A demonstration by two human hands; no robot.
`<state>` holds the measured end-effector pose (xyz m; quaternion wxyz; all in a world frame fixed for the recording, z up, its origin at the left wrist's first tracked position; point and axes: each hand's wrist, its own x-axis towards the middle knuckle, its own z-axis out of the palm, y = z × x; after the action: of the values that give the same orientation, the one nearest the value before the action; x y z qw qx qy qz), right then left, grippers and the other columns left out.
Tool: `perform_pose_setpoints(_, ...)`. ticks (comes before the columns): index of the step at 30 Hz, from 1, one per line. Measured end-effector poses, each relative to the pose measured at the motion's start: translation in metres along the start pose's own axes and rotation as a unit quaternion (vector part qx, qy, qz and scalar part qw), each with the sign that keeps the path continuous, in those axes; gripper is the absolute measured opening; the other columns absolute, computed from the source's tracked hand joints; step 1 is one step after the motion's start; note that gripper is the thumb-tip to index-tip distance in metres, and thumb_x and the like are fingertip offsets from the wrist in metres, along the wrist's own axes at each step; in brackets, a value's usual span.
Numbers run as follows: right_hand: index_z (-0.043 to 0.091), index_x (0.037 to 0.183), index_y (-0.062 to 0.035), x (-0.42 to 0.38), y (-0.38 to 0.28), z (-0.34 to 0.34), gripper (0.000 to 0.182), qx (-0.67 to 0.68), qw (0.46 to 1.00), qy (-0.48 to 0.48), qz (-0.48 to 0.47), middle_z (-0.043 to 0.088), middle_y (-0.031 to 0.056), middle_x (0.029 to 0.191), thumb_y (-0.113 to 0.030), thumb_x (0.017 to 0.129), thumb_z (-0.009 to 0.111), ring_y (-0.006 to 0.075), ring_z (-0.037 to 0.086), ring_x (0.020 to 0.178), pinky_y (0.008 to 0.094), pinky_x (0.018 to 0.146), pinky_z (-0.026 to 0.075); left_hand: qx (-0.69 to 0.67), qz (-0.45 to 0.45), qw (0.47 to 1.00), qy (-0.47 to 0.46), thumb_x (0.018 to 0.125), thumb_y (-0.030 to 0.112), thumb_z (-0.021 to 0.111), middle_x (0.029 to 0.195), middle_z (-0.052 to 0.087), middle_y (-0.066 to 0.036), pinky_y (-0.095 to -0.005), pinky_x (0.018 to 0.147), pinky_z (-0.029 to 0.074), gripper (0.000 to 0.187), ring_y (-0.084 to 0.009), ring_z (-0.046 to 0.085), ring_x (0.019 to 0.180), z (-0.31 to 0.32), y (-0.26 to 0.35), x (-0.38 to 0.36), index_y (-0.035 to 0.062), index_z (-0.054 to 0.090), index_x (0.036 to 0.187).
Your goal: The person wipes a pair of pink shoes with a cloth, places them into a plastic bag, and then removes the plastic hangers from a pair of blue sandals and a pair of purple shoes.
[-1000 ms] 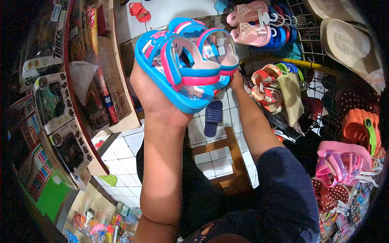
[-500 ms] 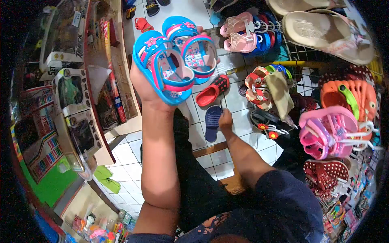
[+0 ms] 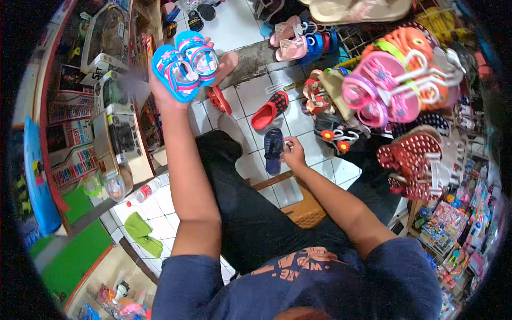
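My left hand (image 3: pixel 161 94), raised at the upper left, is closed round a pair of blue child's sandals (image 3: pixel 184 64) with pink-edged straps and flower trim. Low over the tiled floor, my right hand (image 3: pixel 295 154) has its fingers closed at the side of a dark navy sandal (image 3: pixel 273 151). The navy sandal's straps face up. Just beyond it lies a red clog (image 3: pixel 269 110) with black dots. Between my hands is another red shoe (image 3: pixel 217 100), on the floor nearer the left hand.
Shelves with boxed toys (image 3: pixel 114 90) run along the left. On the right hang several shoes, among them pink sandals (image 3: pixel 380 85) and red dotted shoes (image 3: pixel 410 162). A wooden stool (image 3: pixel 306 213) is below me. A green cloth (image 3: pixel 143 234) and a bottle (image 3: pixel 144 192) lie at lower left.
My left hand has moved away and left with the blue sandals. The navy sandal, earlier ridged side up, now shows its straps, with my right hand still at its side.
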<state>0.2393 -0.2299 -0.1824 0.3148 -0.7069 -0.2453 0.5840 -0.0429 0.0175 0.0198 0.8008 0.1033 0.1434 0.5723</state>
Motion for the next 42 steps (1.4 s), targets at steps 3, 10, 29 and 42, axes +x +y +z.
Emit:
perform_pose_setpoints(3, 0.049, 0.125, -0.0055, -0.024, -0.015, -0.017, 0.032, 0.118, 0.992, -0.036, 0.000, 0.052, 0.0061, 0.094, 0.002, 0.094, 0.052, 0.0143, 0.059, 0.074, 0.0355, 0.067, 0.061, -0.072, -0.057, 0.971, -0.219, 0.095, 0.060, 0.036, 0.145, 0.039, -0.034, -0.0686, 0.109, 0.031, 0.085, -0.0484, 0.043, 0.133, -0.012, 0.003, -0.011, -0.0086, 0.031, 0.145)
perform_pose_setpoints(10, 0.055, 0.125, -0.0047, -0.122, -0.111, -0.073, 0.034, 0.041, 0.969, -0.167, -0.177, 0.057, -0.0019, 0.094, -0.003, 0.091, 0.060, 0.0079, 0.055, 0.088, 0.0248, 0.083, 0.046, 0.034, 0.013, 0.991, -0.129, 0.087, 0.078, 0.035, 0.149, 0.033, -0.034, -0.0662, 0.110, 0.029, 0.104, -0.0511, 0.037, 0.135, 0.019, -0.037, -0.045, -0.0040, 0.026, 0.150)
perform_pose_setpoints(29, 0.040, 0.140, -0.0079, -0.149, -0.154, -0.126, 0.069, 0.334, 0.894, -0.235, -0.185, 0.058, 0.0073, 0.112, 0.006, 0.081, 0.072, 0.0145, 0.063, 0.093, 0.0246, 0.074, 0.054, 0.073, -0.062, 0.987, -0.125, 0.082, 0.070, 0.054, 0.152, 0.023, -0.036, -0.0645, 0.108, 0.036, 0.112, -0.0497, 0.033, 0.140, 0.109, -0.180, -0.176, 0.0030, 0.006, 0.157)
perform_pose_setpoints(42, 0.062, 0.117, -0.0067, -0.130, -0.161, -0.115, 0.031, 0.310, 0.884, -0.322, -0.141, 0.069, 0.0064, 0.105, -0.008, 0.088, 0.072, 0.0144, 0.068, 0.090, 0.0361, 0.067, 0.061, 0.088, -0.099, 0.991, -0.004, 0.083, 0.056, 0.062, 0.143, 0.040, -0.037, -0.0564, 0.110, 0.038, 0.096, -0.0495, 0.046, 0.130, 0.035, -0.173, -0.147, -0.0026, 0.026, 0.150)
